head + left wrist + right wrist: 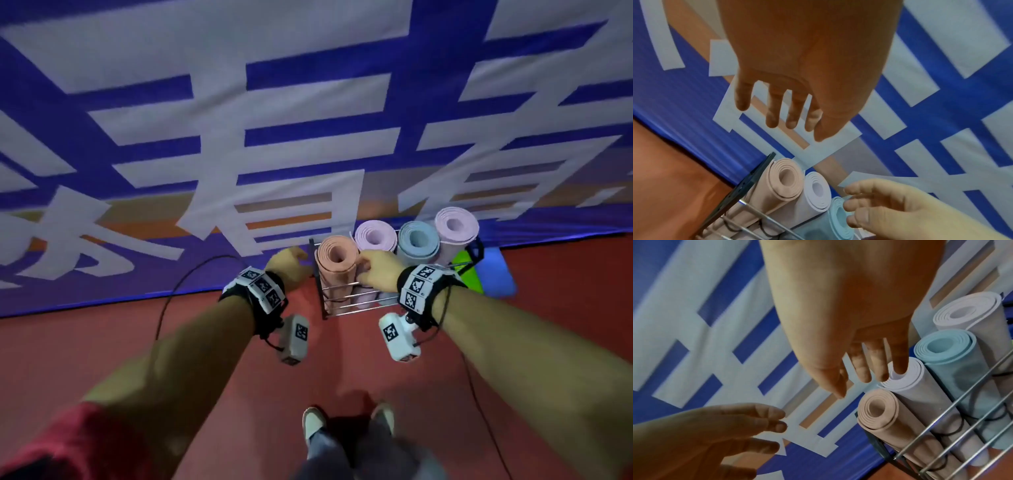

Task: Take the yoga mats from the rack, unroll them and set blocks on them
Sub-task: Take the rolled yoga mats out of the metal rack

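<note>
At rack [346,301]: four rolled mats [337,263] still stowed, none unrolled; left hand [289,265], right hand [378,270] reaching, fingers spread, gripping nothing; blocks unplaced.

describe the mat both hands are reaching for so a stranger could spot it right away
Find the wire metal rack standing on the red floor against the blue and white banner. Four rolled yoga mats stand upright in it. The one meant is the peach-orange rolled mat at the left end; its neighbours are pale lilac, light blue and pink.
</note>
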`<action>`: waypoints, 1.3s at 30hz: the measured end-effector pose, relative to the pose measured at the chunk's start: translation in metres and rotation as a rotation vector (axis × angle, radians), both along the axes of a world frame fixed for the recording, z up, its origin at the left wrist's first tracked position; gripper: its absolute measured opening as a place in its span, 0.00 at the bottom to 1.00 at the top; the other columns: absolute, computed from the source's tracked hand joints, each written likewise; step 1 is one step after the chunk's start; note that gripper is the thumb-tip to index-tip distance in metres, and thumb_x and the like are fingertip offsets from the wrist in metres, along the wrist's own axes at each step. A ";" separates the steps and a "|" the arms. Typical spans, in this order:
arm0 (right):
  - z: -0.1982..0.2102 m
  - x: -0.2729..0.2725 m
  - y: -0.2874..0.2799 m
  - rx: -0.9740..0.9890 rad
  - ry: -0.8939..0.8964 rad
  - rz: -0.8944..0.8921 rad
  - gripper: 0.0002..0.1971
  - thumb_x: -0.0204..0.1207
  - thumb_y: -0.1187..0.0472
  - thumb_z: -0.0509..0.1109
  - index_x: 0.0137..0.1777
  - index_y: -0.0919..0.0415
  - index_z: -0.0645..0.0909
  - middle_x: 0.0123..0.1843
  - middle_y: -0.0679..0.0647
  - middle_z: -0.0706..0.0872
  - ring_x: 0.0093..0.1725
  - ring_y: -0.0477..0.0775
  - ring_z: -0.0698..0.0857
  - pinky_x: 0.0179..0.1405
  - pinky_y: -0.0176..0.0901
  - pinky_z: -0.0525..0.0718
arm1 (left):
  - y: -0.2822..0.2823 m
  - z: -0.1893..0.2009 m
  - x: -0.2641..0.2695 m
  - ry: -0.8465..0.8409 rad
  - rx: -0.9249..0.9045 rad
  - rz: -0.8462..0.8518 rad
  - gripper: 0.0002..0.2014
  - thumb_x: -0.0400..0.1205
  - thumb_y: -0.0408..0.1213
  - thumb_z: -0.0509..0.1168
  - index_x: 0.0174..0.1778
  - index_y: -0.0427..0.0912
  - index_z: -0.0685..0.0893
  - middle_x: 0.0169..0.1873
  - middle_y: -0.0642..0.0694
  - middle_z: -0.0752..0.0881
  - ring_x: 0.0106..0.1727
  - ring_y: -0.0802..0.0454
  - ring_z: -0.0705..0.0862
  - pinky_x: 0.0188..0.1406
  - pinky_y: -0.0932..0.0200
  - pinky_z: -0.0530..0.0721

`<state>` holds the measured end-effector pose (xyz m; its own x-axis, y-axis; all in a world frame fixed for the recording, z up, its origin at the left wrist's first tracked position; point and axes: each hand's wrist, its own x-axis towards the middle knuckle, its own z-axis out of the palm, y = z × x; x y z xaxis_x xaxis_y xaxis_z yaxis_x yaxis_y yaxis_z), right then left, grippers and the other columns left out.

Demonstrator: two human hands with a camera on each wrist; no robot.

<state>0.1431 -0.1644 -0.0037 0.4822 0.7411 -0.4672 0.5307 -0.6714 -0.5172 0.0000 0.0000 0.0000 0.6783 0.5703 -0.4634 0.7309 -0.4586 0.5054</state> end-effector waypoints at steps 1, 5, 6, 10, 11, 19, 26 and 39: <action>-0.008 0.006 0.006 0.001 0.018 0.010 0.14 0.74 0.65 0.71 0.60 0.60 0.84 0.56 0.57 0.87 0.57 0.60 0.83 0.44 0.36 0.68 | 0.004 -0.006 0.005 0.029 -0.019 -0.006 0.19 0.81 0.40 0.69 0.68 0.41 0.82 0.66 0.43 0.84 0.68 0.43 0.81 0.62 0.56 0.77; -0.059 0.034 0.029 -0.071 0.098 0.055 0.14 0.75 0.68 0.70 0.38 0.46 0.76 0.40 0.44 0.81 0.47 0.54 0.79 0.38 0.34 0.71 | 0.019 -0.047 0.024 0.095 -0.097 0.079 0.21 0.81 0.39 0.69 0.72 0.41 0.81 0.69 0.42 0.83 0.68 0.43 0.82 0.61 0.57 0.77; -0.069 0.039 0.036 -0.105 0.096 0.058 0.11 0.74 0.66 0.71 0.42 0.47 0.78 0.42 0.47 0.84 0.49 0.55 0.82 0.41 0.37 0.75 | 0.022 -0.053 0.029 0.093 -0.112 0.101 0.22 0.81 0.39 0.68 0.72 0.41 0.81 0.68 0.41 0.83 0.66 0.43 0.82 0.59 0.57 0.78; -0.125 0.069 0.064 -0.192 -0.042 0.168 0.22 0.73 0.55 0.73 0.67 0.55 0.79 0.66 0.58 0.84 0.65 0.63 0.82 0.59 0.48 0.80 | 0.036 -0.092 0.054 0.085 -0.143 0.188 0.21 0.81 0.39 0.68 0.72 0.41 0.80 0.68 0.41 0.83 0.65 0.42 0.83 0.57 0.57 0.79; -0.135 0.075 0.067 -0.212 -0.087 0.195 0.26 0.74 0.54 0.72 0.72 0.53 0.77 0.70 0.57 0.80 0.69 0.63 0.78 0.65 0.49 0.78 | 0.037 -0.100 0.058 0.088 -0.162 0.199 0.22 0.82 0.40 0.67 0.72 0.40 0.80 0.69 0.40 0.82 0.66 0.42 0.82 0.59 0.56 0.79; -0.211 0.083 0.085 -0.227 -0.298 0.483 0.28 0.70 0.59 0.73 0.72 0.46 0.76 0.88 0.50 0.46 0.87 0.62 0.41 0.84 0.65 0.42 | 0.040 -0.163 0.075 0.096 -0.279 0.337 0.21 0.82 0.37 0.66 0.73 0.41 0.79 0.69 0.42 0.82 0.66 0.44 0.82 0.60 0.58 0.78; -0.234 0.083 0.096 -0.257 -0.381 0.465 0.22 0.70 0.61 0.72 0.65 0.47 0.79 0.88 0.53 0.45 0.85 0.69 0.41 0.82 0.71 0.38 | 0.047 -0.187 0.063 0.113 -0.319 0.401 0.20 0.81 0.36 0.67 0.71 0.44 0.81 0.68 0.44 0.83 0.61 0.47 0.82 0.57 0.59 0.79; -0.220 0.077 0.096 -0.286 -0.312 0.418 0.18 0.70 0.74 0.66 0.56 0.55 0.78 0.88 0.46 0.41 0.85 0.67 0.36 0.79 0.80 0.44 | 0.053 -0.176 0.059 0.069 -0.327 0.379 0.20 0.83 0.37 0.65 0.72 0.45 0.80 0.69 0.45 0.82 0.66 0.48 0.81 0.58 0.62 0.74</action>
